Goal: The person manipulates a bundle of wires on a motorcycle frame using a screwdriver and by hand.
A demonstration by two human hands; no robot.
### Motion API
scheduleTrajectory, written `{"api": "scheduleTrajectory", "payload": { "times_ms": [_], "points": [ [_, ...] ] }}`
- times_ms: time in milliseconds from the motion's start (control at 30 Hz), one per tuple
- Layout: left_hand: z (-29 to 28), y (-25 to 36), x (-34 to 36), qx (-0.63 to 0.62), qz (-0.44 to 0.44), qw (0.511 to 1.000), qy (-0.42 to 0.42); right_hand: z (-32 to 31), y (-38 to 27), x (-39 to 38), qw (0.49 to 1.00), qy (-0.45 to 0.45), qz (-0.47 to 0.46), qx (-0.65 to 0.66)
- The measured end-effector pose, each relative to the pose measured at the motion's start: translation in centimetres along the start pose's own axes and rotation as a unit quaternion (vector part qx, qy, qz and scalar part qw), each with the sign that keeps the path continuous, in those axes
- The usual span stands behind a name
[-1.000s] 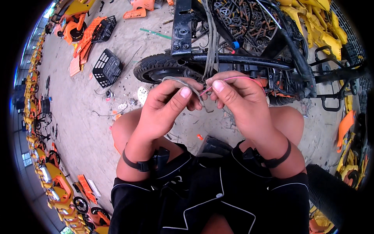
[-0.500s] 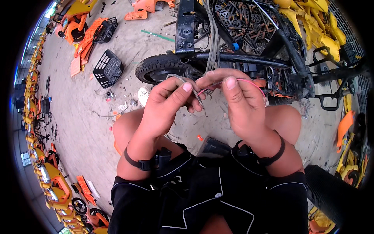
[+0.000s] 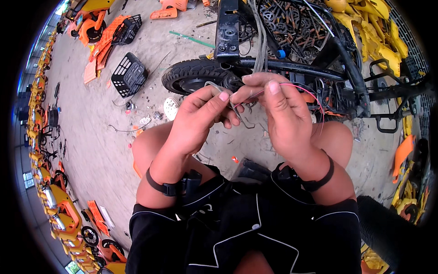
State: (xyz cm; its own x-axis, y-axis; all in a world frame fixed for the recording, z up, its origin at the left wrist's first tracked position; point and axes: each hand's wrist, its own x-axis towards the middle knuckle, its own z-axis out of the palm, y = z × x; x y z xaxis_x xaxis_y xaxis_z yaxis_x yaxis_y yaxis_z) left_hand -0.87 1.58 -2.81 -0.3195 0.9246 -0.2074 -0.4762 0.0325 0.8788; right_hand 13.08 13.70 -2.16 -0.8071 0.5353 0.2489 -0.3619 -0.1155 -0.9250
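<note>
My left hand (image 3: 198, 116) pinches a thin grey cable (image 3: 250, 125) between thumb and fingers, and its bent end sticks out below the fingertips. My right hand (image 3: 286, 109) is closed, its thumb pressed on a thin pinkish-red wire (image 3: 314, 93) that curves out past the knuckles. Both sets of fingertips nearly meet, so the wires between them are partly hidden. Just beyond, a bundle of grey cables (image 3: 262, 41) hangs down over the black vehicle frame (image 3: 292, 67) and passes behind my right fingers.
A black tyre (image 3: 191, 75) lies beyond my left hand, near a black basket (image 3: 129, 75). Rusty metal parts (image 3: 296, 27) fill the far middle. Yellow panels (image 3: 374, 36) are heaped at far right; yellow vehicles (image 3: 66, 214) line the left. A dark box (image 3: 252, 170) sits between my legs.
The view has shifted slightly, moving the frame and tyre rightward in the picture. Both hands keep their pinch close together; the red wire's loose end now hangs lower beside my right hand.
</note>
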Motion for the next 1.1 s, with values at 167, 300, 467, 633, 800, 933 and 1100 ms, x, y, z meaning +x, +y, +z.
{"api": "scheduleTrajectory", "payload": {
  "times_ms": [167, 300, 467, 633, 800, 933, 1100],
  "points": [
    [0.1, -0.1, 0.1, -0.024, -0.007, 1.000, -0.011, 0.0, 0.1, 0.2, 0.999, 0.020, 0.006, 0.041],
    [0.6, -0.2, 0.2, -0.056, -0.023, 0.998, -0.017, -0.2, 0.2, 0.3, 0.998, 0.022, -0.004, 0.059],
    [0.6, -0.7, 0.4, -0.066, -0.015, 0.998, -0.017, -0.2, 0.0, 0.4, 0.989, 0.028, -0.004, 0.143],
    [0.5, -0.9, 0.5, -0.075, -0.010, 0.997, -0.007, -0.4, -0.6, 0.5, 0.981, 0.046, 0.020, 0.185],
    [1.2, -0.9, 0.6, -0.087, -0.014, 0.996, -0.007, -0.5, -0.5, 0.2, 0.978, 0.066, 0.021, 0.194],
    [1.4, -1.3, 0.8, -0.071, -0.009, 0.997, -0.019, -0.7, -0.4, 0.2, 0.968, 0.080, 0.017, 0.238],
    [2.0, -1.5, 0.9, -0.044, -0.003, 0.999, -0.012, -0.7, -1.1, 0.6, 0.944, 0.081, 0.056, 0.316]
  ]
}}
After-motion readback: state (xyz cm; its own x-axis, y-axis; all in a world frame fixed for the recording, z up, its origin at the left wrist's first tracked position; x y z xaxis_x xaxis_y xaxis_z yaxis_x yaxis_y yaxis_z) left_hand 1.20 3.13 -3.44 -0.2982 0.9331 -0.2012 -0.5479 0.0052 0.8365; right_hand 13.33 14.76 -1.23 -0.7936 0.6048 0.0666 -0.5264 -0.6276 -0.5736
